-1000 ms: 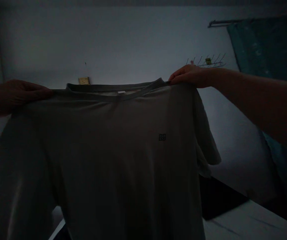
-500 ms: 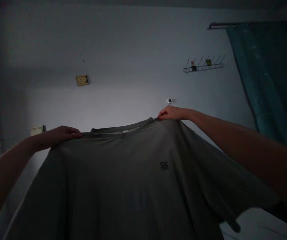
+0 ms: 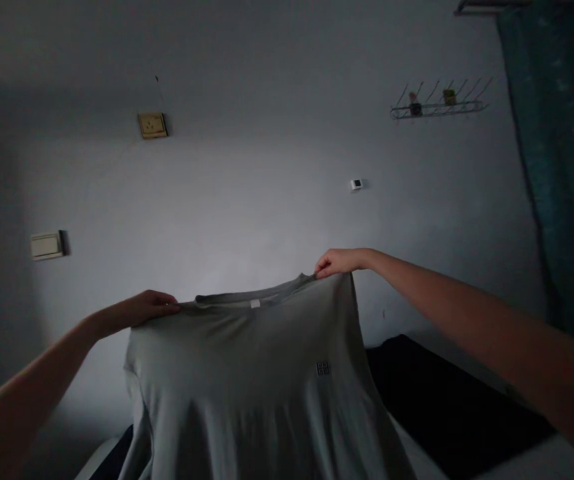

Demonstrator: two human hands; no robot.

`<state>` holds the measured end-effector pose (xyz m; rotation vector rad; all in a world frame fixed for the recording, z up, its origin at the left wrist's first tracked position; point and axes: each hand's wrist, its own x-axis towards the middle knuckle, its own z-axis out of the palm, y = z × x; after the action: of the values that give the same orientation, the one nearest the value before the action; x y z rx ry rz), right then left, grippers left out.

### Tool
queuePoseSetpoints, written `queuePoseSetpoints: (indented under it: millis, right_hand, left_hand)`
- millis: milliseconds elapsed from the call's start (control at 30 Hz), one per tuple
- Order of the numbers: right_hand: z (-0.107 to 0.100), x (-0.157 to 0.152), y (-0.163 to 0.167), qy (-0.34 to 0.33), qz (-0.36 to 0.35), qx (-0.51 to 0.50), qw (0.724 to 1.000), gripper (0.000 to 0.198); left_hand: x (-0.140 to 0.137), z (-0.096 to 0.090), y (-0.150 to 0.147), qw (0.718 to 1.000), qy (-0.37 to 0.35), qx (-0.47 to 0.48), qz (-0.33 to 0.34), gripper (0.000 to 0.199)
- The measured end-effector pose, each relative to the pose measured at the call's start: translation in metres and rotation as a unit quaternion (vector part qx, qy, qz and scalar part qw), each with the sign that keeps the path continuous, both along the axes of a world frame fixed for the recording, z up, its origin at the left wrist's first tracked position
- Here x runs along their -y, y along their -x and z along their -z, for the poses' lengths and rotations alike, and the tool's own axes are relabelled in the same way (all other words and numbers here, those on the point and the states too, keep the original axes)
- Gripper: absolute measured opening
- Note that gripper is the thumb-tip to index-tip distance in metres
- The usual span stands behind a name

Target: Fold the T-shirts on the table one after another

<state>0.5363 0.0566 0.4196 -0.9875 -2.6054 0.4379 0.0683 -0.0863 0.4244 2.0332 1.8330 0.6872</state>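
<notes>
A grey T-shirt [image 3: 247, 360] hangs spread out in front of me, its front facing me, with a small dark square emblem [image 3: 323, 369] on the chest. At its left shoulder, my left hand [image 3: 154, 307] pinches the cloth beside the collar. My right hand [image 3: 335, 261] grips the other shoulder close to the neckline, fingers closed on the fabric. A small white label [image 3: 255, 303] shows inside the neck opening. The lower part of the shirt runs out of the bottom of the view.
Behind the shirt is a pale wall with a socket [image 3: 153, 125], a switch [image 3: 45, 245], a small white device [image 3: 357, 184] and a wire hook rack [image 3: 439, 109]. A teal curtain [image 3: 561, 160] hangs at the right. Dark cloth [image 3: 447, 400] lies low at the right on a pale surface.
Both hands and the shirt sit lower in view, and the shirt's sides have swung inward. The view has tilted down, bringing the dark cloth into sight. Both hands keep their hold.
</notes>
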Motion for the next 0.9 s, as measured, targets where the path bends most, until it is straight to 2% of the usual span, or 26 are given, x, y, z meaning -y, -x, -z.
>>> queuePoseSetpoints:
  millis: [67,133,267,367,467,533,667,767,833,900]
  right_hand:
    - [0.032,-0.021,0.015,-0.003,0.049,-0.002,0.999,0.026]
    - [0.069,-0.042,0.032,-0.018,0.124,-0.008,0.992,0.018]
    - [0.158,-0.076,0.066,-0.033,0.243,-0.02,0.969,0.017]
    - [0.227,-0.092,0.087,-0.024,0.317,-0.032,0.948,0.018]
    - [0.286,-0.104,0.104,0.0,0.347,-0.046,0.937,0.021]
    - [0.315,-0.109,0.112,0.014,0.342,-0.057,0.938,0.023]
    - [0.35,-0.107,0.124,0.032,0.301,-0.082,0.949,0.028]
    - [0.36,-0.088,0.122,0.042,0.263,-0.091,0.96,0.042]
    - [0.365,-0.063,0.112,0.044,0.205,-0.105,0.972,0.04]
    - [0.367,-0.029,0.093,0.051,0.12,-0.132,0.983,0.033]
  left_hand:
    - [-0.022,0.032,0.008,1.0,0.005,-0.007,-0.001,0.04]
    - [-0.049,0.071,0.013,0.999,-0.007,-0.02,-0.029,0.032]
    - [-0.102,0.16,0.016,0.991,0.01,-0.03,-0.127,0.028]
    - [-0.131,0.23,0.01,0.982,0.031,-0.021,-0.187,0.027]
    - [-0.15,0.293,0.005,0.973,0.025,0.0,-0.231,0.028]
    - [-0.158,0.327,0.001,0.969,0.015,0.016,-0.248,0.027]
    - [-0.168,0.374,-0.009,0.966,-0.024,0.048,-0.254,0.016]
    - [-0.163,0.394,-0.018,0.967,-0.052,0.074,-0.24,0.037]
    - [-0.145,0.4,-0.019,0.971,-0.08,0.082,-0.208,0.043]
    - [-0.11,0.403,-0.016,0.979,-0.126,0.077,-0.138,0.039]
